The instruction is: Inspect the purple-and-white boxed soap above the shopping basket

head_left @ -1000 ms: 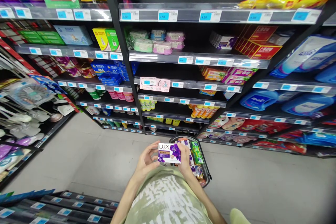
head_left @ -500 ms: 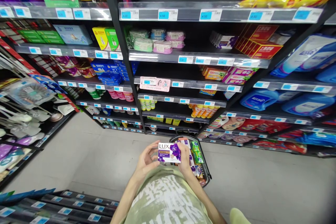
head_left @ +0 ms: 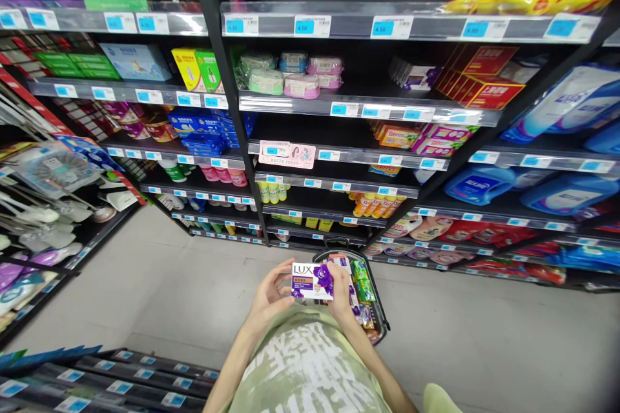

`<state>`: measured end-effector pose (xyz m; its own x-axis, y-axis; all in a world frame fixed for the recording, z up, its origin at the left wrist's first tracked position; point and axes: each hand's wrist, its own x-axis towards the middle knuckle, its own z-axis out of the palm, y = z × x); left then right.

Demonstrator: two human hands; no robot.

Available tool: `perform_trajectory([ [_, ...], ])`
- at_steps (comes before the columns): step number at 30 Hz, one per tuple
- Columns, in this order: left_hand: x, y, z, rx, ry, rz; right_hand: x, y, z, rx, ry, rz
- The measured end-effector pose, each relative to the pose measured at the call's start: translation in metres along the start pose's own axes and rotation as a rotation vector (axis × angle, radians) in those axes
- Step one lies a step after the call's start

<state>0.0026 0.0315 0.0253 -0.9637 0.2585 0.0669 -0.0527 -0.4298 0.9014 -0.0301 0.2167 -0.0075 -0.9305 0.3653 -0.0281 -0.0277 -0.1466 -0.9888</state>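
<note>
A white and purple LUX soap box [head_left: 310, 281] is held level in front of my shirt, its printed face toward me. My left hand [head_left: 272, 289] grips the box's left end, fingers behind and thumb at the lower corner. On the right end, my right hand [head_left: 341, 286] is closed with its thumb over the purple flower print. Behind and below the box, a dark basket [head_left: 383, 313] stands on the floor, partly hidden by my hands. Green packs [head_left: 363, 281] and more purple and white boxes lie in it.
Ahead rises a black shelf unit [head_left: 227, 71] with price tags. It bears round soap cases [head_left: 265, 82], similar purple and white boxes [head_left: 413, 75] and red boxes [head_left: 484, 87]. Blue detergent bottles [head_left: 479, 184] are at right, kitchen utensils [head_left: 43, 213] at left. Another rack [head_left: 101, 377] stands near me, lower left.
Both hands and the soap box stay in place. The view has shifted very slightly; nothing was taken hold of or let go.
</note>
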Motion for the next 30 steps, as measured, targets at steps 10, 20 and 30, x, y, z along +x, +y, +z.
perform_trajectory([
  [10,-0.001,0.000,0.000,-0.004,0.004,-0.005,0.002,0.010,-0.003,0.068,-0.021,0.084],
  [20,-0.001,0.002,0.000,-0.001,0.005,-0.001,0.000,-0.003,-0.002,-0.002,-0.018,0.082],
  [30,0.000,0.001,0.000,0.003,-0.002,0.003,0.001,0.005,-0.003,0.028,0.005,0.096],
])
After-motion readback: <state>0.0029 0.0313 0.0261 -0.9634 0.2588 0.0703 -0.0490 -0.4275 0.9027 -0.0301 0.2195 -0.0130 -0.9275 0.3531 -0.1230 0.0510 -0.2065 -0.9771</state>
